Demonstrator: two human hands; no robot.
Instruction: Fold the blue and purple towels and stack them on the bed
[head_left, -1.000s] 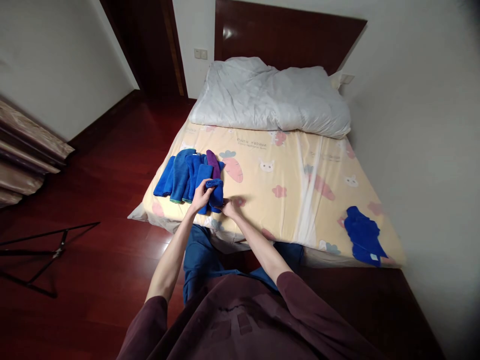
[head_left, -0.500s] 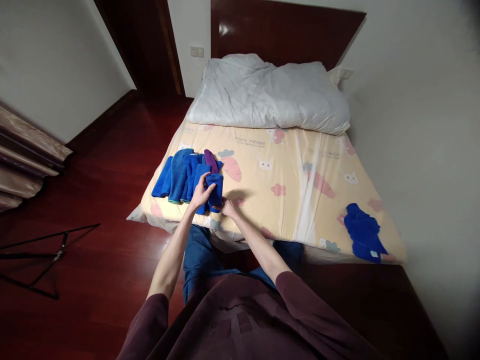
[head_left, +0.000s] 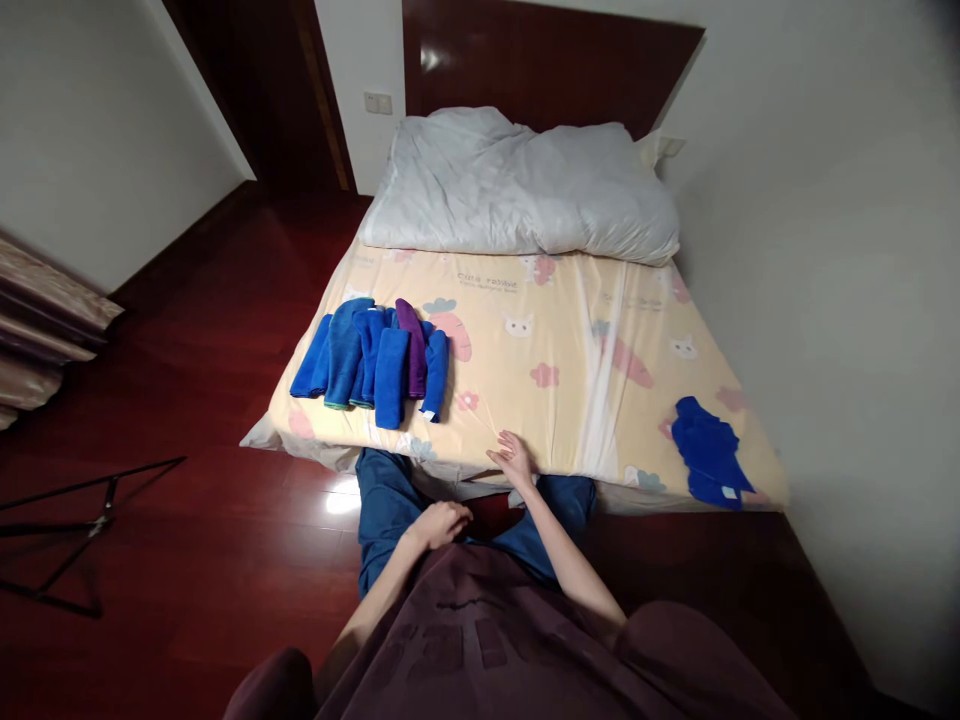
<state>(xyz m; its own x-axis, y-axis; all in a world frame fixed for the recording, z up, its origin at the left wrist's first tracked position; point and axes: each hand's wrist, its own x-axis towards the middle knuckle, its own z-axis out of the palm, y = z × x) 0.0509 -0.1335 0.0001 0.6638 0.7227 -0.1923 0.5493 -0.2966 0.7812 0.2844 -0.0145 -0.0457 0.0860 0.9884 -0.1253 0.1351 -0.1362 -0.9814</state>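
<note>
A row of folded blue cloths [head_left: 358, 355] with one purple cloth [head_left: 412, 345] among them lies on the front left of the bed [head_left: 555, 400]. The last folded blue cloth [head_left: 435, 372] lies at the right end of the row, free of my hands. My left hand [head_left: 441, 522] rests near my thigh with its fingers loosely curled and nothing in it. My right hand [head_left: 513, 458] hovers at the bed's front edge, fingers spread, empty. A crumpled blue cloth [head_left: 706, 455] lies at the bed's front right corner.
A white duvet [head_left: 517, 185] is bunched at the head of the bed against a dark headboard [head_left: 547, 65]. Dark red wooden floor [head_left: 195, 420] lies to the left, with a black stand's legs [head_left: 56, 530] on it. A white wall runs along the right.
Both hands let go of the folded blue cloth, which now lies at the right end of the row. The left hand drew back to my lap; the right moved right along the bed's edge.
</note>
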